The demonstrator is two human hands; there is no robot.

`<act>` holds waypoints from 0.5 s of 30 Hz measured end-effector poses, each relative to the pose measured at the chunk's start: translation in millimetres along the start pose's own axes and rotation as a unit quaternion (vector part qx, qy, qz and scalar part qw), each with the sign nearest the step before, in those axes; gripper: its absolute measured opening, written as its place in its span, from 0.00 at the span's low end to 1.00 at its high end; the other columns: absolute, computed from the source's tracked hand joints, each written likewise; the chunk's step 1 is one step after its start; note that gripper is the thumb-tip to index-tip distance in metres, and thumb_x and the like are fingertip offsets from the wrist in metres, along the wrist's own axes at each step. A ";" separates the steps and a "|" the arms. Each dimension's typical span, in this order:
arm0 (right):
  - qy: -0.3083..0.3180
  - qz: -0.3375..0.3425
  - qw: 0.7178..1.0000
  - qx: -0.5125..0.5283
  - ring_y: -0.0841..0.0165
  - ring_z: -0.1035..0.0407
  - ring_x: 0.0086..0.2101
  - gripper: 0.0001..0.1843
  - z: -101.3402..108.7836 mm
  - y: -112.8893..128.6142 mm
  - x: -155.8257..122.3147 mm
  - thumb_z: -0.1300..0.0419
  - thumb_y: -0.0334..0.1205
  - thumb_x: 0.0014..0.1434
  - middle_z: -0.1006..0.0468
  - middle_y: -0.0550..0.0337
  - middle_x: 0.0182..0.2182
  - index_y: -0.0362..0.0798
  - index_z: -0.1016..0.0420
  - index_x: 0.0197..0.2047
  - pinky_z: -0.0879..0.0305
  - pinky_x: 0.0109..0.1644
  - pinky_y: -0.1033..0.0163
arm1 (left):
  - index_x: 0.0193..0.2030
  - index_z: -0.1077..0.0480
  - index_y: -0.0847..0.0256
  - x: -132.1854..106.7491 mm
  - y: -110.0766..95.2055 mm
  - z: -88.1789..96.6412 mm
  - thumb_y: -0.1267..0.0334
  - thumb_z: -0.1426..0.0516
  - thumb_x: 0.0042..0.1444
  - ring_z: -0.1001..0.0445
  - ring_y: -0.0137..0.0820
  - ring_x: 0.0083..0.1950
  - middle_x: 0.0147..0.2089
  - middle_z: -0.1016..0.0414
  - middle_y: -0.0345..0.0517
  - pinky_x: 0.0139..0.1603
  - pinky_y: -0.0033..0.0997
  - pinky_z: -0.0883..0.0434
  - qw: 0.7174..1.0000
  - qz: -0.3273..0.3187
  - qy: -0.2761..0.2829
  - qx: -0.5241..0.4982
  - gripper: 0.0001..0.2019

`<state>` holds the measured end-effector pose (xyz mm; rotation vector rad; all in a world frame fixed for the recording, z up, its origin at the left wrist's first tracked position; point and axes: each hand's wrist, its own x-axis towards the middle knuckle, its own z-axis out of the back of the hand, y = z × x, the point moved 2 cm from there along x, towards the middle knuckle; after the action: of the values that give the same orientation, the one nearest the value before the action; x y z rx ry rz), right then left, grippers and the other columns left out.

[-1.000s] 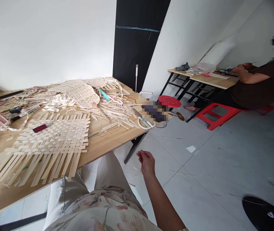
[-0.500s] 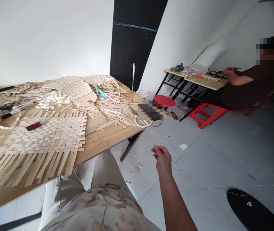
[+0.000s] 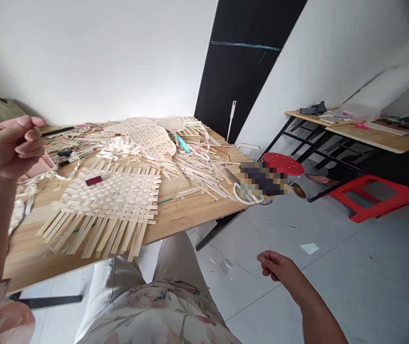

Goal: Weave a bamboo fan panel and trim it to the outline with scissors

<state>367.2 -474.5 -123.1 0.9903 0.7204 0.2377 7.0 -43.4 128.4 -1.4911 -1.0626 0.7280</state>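
My left hand (image 3: pixel 14 143) is raised above the table's left side, its fingers pinched together; whatever is in them, if anything, is too small to make out. Low on the right, over the floor, my right hand (image 3: pixel 274 266) is closed in a pinch. A hair-thin thread, very faint, seems to run from its fingertips. On the table lies a woven mat of pale flat strips (image 3: pixel 114 205), loose strip ends pointing toward me. A small dark red piece (image 3: pixel 93 180) rests on the mat. Neither hand touches the mat.
Behind the mat are a woven fan (image 3: pixel 153 141), loose strips (image 3: pixel 204 174) and a turquoise tool (image 3: pixel 182 143). White-handled scissors (image 3: pixel 248 195) lie at the table's right corner. Red stools (image 3: pixel 372 191) and another table (image 3: pixel 369 136) stand on the right.
My left hand has come into view at the left. My right hand has moved lower and to the right, still pinched. The view has turned left, so the seated person is mostly out of sight.
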 end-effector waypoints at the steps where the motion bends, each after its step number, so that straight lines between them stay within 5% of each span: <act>1: 0.010 -0.009 1.000 -0.019 0.68 0.34 0.21 0.12 0.8 -5.6 -0.1 0.37 0.47 0.37 0.29 0.62 0.16 0.48 0.29 0.19 0.44 0.23 0.66 | 0.46 0.33 0.73 -1.9 -0.3 -1.0 0.76 0.71 0.63 0.54 0.05 0.21 0.18 0.41 0.28 0.30 0.10 0.56 1.000 -0.008 0.017 -0.002 0.26; 5: -0.058 0.002 0.986 -0.155 0.57 0.28 0.36 0.14 8.4 -1.7 -0.1 0.40 0.47 0.36 0.21 0.54 0.32 0.51 0.23 0.28 0.34 0.37 0.57 | 0.36 0.32 0.71 -9.0 4.4 -5.4 0.79 0.70 0.63 0.51 0.10 0.17 0.16 0.40 0.32 0.23 0.11 0.56 0.997 -0.001 0.072 -0.010 0.25; 8: -0.106 0.104 0.968 -0.204 0.56 0.29 0.38 0.16 -8.4 45.6 -8.6 0.44 0.51 0.42 0.21 0.56 0.35 0.52 0.23 0.31 0.34 0.41 0.55 | 0.33 0.32 0.70 -14.4 12.3 -8.4 0.80 0.68 0.62 0.50 0.13 0.14 0.15 0.39 0.34 0.18 0.13 0.56 0.997 0.011 0.071 -0.013 0.25; 11: -0.057 0.273 0.947 -0.161 0.61 0.29 0.35 0.15 -57.6 116.9 -26.5 0.44 0.51 0.49 0.22 0.57 0.33 0.51 0.24 0.32 0.34 0.39 0.59 | 0.31 0.30 0.69 -22.3 19.1 -13.0 0.80 0.66 0.61 0.50 0.15 0.12 0.15 0.40 0.36 0.13 0.15 0.55 0.997 0.003 0.075 -0.035 0.25; 15: 0.104 0.421 0.886 -0.161 0.66 0.30 0.34 0.10 -139.1 194.5 -45.5 0.46 0.43 0.55 0.24 0.58 0.33 0.49 0.26 0.33 0.35 0.35 0.64 | 0.31 0.28 0.70 -39.6 30.2 -17.6 0.73 0.50 0.58 0.48 0.15 0.12 0.17 0.38 0.37 0.11 0.13 0.53 0.993 -0.003 0.104 -0.056 0.11</act>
<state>268.4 -296.6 10.5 0.9102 0.3770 1.2040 13.3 -86.3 98.2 -1.6210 -0.9599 0.5029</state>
